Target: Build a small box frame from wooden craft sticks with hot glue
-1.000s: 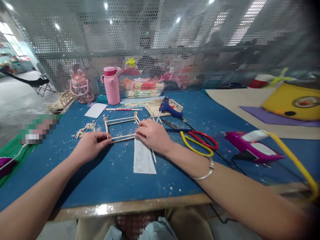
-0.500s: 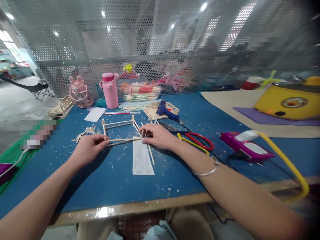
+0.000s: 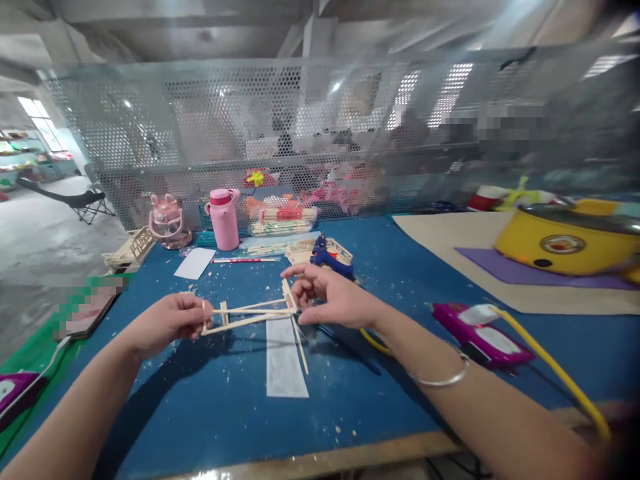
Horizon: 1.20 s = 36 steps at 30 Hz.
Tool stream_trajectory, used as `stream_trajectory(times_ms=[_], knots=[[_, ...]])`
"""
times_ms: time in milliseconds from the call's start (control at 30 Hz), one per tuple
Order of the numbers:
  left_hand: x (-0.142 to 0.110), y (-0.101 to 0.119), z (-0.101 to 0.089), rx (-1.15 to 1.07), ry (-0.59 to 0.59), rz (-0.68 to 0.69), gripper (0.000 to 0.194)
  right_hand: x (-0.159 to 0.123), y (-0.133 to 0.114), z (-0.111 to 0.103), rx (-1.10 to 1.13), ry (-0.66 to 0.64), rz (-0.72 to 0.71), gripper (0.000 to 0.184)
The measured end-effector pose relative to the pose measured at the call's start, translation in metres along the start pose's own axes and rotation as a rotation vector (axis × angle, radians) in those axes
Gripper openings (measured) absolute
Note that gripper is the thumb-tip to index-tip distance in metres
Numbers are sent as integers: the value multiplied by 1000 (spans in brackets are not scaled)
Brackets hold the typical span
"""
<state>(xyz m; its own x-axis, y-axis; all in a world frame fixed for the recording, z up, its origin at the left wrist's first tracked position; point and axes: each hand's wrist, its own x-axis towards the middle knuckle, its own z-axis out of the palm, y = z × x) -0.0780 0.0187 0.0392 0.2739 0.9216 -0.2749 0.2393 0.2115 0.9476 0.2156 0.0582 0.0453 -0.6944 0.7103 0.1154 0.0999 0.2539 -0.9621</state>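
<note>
While the left hand (image 3: pixel 165 323) pinches one end of a thin wooden frame (image 3: pixel 250 323) between thumb and fingers, the right hand (image 3: pixel 336 301) is at the other end, as the head view shows it. The right thumb and fingers are parted around the near right corner; whether they grip it, I cannot tell. The frame is tilted above the blue surface (image 3: pixel 215 420), with a shadow below it, and its right end lies in front of the top of a white paper strip (image 3: pixel 287 373). A loose stick (image 3: pixel 303 353) slants just beside that strip, under the right hand. Behind the hand are a blue glue gun (image 3: pixel 330 262) and a small wooden tray (image 3: pixel 299 253); a yellow handle (image 3: pixel 375 343) shows partly beneath the wrist.

The step in hand looks like positioning the frame and working on its right corner. From here, the next move seems to call for a steady left pinch and a light, exact touch from the right fingertips, since sticks this slender could twist or come apart at the joints. Whether that corner is firmly joined is too small to tell.
</note>
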Motion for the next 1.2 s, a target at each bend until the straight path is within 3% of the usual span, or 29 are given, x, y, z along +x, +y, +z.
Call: stream_trajectory(times_ms=[367, 500, 600, 667, 767, 867, 967, 1100, 1200], knots=[[-11, -19, 12, 15, 150, 44, 33, -19, 19, 24, -72, 257, -97, 40], [-15, -20, 16, -10, 131, 27, 33, -19, 18, 32, -114, 372, -73, 23], [-18, -19, 19, -35, 103, 1, 33, -17, 21, 36, -154, 428, -57, 21], [-18, -18, 21, -59, 86, -16, 33, -16, 24, 36, -241, 478, -80, 28], [-18, -17, 26, -97, 84, -32, 32, -14, 27, 33, -520, 542, -262, 30], [-17, -15, 28, -148, 94, -62, 31, -14, 23, 29, -792, 529, -451, 21], [-18, -11, 27, -209, 76, -85, 29, -17, 13, 26, -937, 478, -484, 22], [-21, -6, 25, -248, 28, -133, 30, -21, 2, 28, -962, 392, -549, 26], [-18, -5, 26, -273, 6, -145, 31, -19, 4, 29, -921, 253, -598, 26]])
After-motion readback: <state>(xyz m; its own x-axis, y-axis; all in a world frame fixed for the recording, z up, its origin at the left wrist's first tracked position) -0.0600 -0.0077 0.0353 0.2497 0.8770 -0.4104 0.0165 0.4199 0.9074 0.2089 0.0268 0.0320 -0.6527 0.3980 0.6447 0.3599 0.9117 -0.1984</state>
